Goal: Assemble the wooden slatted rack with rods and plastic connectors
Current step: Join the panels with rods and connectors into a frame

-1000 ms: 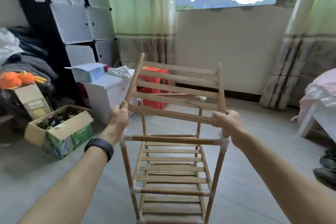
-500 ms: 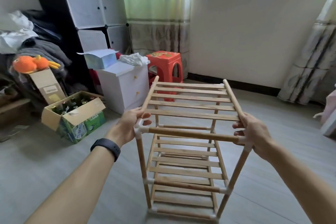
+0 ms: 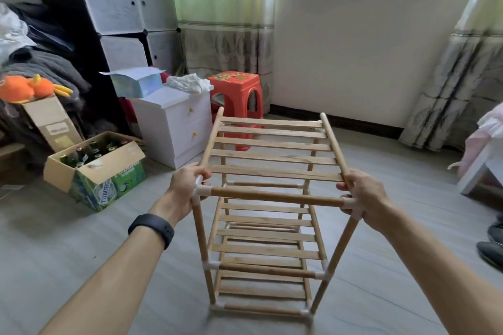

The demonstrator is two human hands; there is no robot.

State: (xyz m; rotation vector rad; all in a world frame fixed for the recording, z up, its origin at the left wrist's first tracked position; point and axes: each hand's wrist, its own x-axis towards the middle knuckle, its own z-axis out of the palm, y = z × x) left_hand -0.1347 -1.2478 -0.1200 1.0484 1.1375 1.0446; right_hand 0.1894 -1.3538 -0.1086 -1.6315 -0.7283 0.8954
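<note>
1. The rack (image 3: pixel 266 270) is standing upright on the floor (image 3: pixel 54 239), in the middle of the view and just in front of the person.
2. The top shelf (image 3: pixel 272 156) is lying across the top of the rack, and its slats are running from left to right. Its near edge is sitting just above the front rod (image 3: pixel 275 196).
3. The left hand (image 3: pixel 186 187) is gripping the near end of the left rail (image 3: pixel 211 141) of the top shelf. Its fingers are curling round the rail, right at the white left connector (image 3: pixel 202 191).
4. The right hand (image 3: pixel 366 196) is gripping the near end of the right rail (image 3: pixel 333 144) in the same way. Its fingers are curling round the rail just above the right connector (image 3: pixel 350 202).
5. The far end of the top shelf is pointing toward the stool (image 3: pixel 236 90). I cannot tell whether this end is sitting in any connectors at the back.
6. Two lower shelves (image 3: pixel 264 236) are sitting inside the rack, one under the other, and white connectors are joining the rods at the corners.
7. A black band (image 3: pixel 151 229) is sitting on the left wrist.
8. A box (image 3: pixel 95 171) of bottles is standing on the floor to the left of the rack. A white cabinet (image 3: pixel 177 128) is standing behind the box, and the red stool is just beside the cabinet.
</note>
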